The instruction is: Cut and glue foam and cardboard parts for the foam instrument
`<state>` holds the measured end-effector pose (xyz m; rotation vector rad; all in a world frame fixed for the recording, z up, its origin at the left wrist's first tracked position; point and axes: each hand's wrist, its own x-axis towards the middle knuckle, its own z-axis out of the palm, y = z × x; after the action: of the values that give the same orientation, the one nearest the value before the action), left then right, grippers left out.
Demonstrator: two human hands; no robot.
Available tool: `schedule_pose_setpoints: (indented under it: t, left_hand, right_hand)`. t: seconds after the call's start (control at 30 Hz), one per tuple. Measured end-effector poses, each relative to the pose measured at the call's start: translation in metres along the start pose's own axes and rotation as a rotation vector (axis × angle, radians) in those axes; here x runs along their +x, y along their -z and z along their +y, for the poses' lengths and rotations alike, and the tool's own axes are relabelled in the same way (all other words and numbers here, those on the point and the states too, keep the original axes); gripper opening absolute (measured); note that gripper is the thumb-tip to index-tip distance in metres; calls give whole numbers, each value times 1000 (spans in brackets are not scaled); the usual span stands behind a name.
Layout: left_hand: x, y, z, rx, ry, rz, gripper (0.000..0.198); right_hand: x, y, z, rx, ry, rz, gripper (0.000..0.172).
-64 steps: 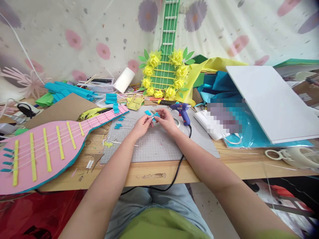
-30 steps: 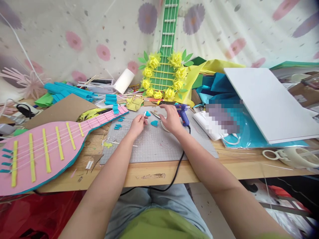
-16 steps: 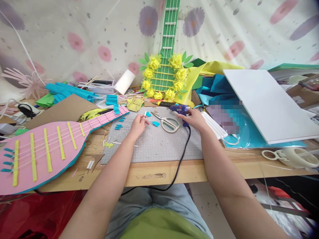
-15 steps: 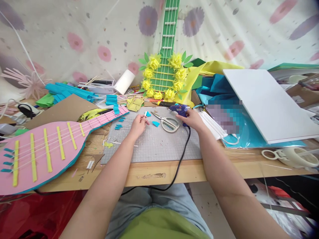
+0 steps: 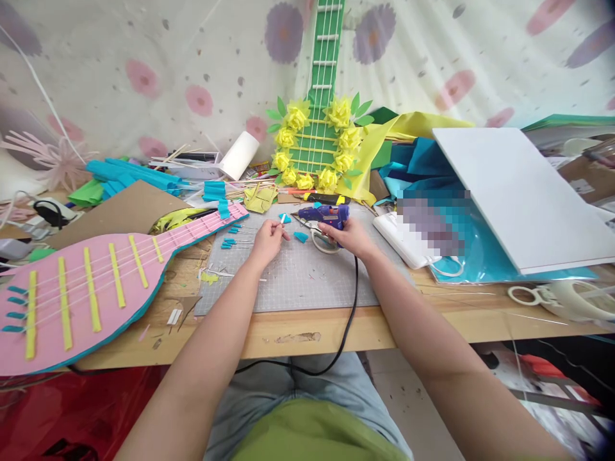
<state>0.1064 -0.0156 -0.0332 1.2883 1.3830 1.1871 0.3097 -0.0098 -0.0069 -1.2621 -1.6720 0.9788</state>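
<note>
My left hand [image 5: 268, 243] is closed in a pinch on a short white stick [image 5: 282, 218], above the grey cutting mat [image 5: 307, 288]. Beside its tip is a small blue paper piece [image 5: 287, 219], and I cannot tell whether they touch. My right hand [image 5: 354, 238] grips a blue hot glue gun [image 5: 330, 214], its nozzle pointing left towards the stick. Partly hidden under the gun lie scissors [image 5: 323, 243]. Another blue paper scrap [image 5: 301, 237] rests between my hands. Several blue-tipped wires [image 5: 229, 243] lie left of my left hand.
A pink paper lute [image 5: 100, 275] lies at the left. Upright at the back stands a green paper instrument [image 5: 314, 150] with yellow flowers. At the right are a white power bank [image 5: 398, 240], a white board [image 5: 523, 198] and a tape dispenser [image 5: 567, 301]. The gun's black cord [image 5: 353, 314] hangs over the table edge.
My right hand has lifted the glue gun and swung it left over the scissors, nozzle towards my left hand. The left hand with the white stick has stayed nearly still.
</note>
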Motion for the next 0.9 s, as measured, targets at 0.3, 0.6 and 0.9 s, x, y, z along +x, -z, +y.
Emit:
schedule_pose_setpoints:
  t: [0.3, 0.6, 0.9]
  left_hand:
    - [-4, -2, 8, -54, 62, -11, 5]
    - [-4, -3, 9, -59, 77, -17, 5]
    - [-5, -3, 11, -46, 86, -21, 5]
  right_hand:
    - [1, -16, 5, -120, 129, 8, 35]
    - [-1, -16, -2, -188, 142, -6, 36]
    - [-1, -15, -1, -230, 85, 35, 38]
